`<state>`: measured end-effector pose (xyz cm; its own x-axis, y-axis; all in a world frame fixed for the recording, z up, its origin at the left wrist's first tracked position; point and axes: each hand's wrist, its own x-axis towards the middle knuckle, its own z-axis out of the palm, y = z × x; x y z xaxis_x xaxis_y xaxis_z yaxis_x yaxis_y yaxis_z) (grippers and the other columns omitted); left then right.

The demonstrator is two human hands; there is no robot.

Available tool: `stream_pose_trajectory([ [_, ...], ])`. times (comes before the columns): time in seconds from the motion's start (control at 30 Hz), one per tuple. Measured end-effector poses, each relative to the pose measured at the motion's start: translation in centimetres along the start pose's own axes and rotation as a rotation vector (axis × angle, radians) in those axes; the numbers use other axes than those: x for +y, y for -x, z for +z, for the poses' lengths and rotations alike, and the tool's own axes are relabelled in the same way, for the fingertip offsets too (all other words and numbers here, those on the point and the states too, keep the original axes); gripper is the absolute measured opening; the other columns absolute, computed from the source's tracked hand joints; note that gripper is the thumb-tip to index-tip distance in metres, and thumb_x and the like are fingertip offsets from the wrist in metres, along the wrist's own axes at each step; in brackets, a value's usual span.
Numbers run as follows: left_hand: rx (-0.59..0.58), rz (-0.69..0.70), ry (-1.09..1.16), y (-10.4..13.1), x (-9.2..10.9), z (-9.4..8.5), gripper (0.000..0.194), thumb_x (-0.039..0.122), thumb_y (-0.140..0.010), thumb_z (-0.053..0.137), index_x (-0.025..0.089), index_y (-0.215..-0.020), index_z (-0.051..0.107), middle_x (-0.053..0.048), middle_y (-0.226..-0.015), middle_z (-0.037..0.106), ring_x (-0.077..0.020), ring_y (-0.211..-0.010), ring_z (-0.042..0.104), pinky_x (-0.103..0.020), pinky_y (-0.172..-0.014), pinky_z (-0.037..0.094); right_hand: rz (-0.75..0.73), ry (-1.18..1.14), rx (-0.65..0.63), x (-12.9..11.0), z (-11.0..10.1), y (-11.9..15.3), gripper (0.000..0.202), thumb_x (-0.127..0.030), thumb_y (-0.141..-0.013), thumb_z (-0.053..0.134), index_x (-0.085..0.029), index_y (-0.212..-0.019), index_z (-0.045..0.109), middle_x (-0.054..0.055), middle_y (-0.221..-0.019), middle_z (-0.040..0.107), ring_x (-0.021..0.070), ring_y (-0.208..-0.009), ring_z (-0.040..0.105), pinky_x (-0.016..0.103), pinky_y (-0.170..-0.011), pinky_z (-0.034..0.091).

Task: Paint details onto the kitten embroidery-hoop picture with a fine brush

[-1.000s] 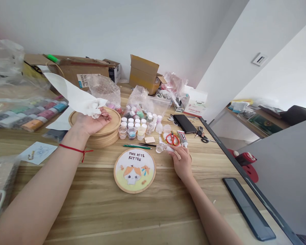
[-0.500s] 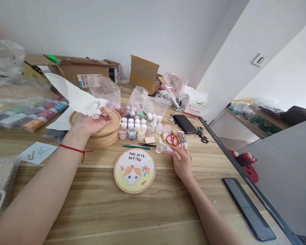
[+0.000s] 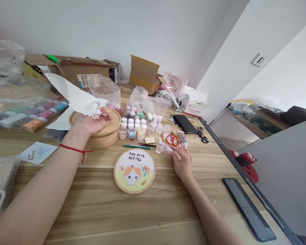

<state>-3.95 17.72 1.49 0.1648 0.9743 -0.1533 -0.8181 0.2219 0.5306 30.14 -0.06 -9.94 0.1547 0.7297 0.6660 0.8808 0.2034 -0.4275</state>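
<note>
My left hand [image 3: 93, 124] rests palm up on a stack of round wooden hoops [image 3: 103, 139], its fingers curled round a crumpled white tissue [image 3: 79, 98]. A red string is tied round that wrist. At the right, my right hand [image 3: 182, 161] lies low over the table with its fingers closed on a small clear container [image 3: 165, 148]. Between the hands lies a round hoop picture [image 3: 134, 171] with a kitten and lettering on it. Just behind it are a green pen [image 3: 137, 146] and a beige tag [image 3: 150, 140].
Small lidded jars [image 3: 137, 126] stand behind the picture. Red-handled scissors [image 3: 172, 139], a glue tube [image 3: 182, 139] and a black wallet [image 3: 185, 124] are beyond my right hand. A dark phone-like slab [image 3: 248, 208] lies near the right edge. Cardboard boxes [image 3: 144, 75] line the wall.
</note>
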Motion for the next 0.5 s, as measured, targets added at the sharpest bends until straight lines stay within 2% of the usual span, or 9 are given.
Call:
stream_pose_trajectory([
  [0.5,0.005,-0.002,0.012,0.08,-0.11,0.16,0.038,0.025,-0.1,0.02,0.018,-0.067,0.038,0.0,-0.056,0.043,-0.0122,-0.047,0.04,-0.026,-0.049,0.044,0.008,-0.017,0.0,0.03,-0.07,-0.04,0.022,-0.032,-0.09,0.059,-0.023,-0.103,0.075,0.006,-0.098,0.076,0.0266,-0.096,0.059,0.045,-0.094,0.048],
])
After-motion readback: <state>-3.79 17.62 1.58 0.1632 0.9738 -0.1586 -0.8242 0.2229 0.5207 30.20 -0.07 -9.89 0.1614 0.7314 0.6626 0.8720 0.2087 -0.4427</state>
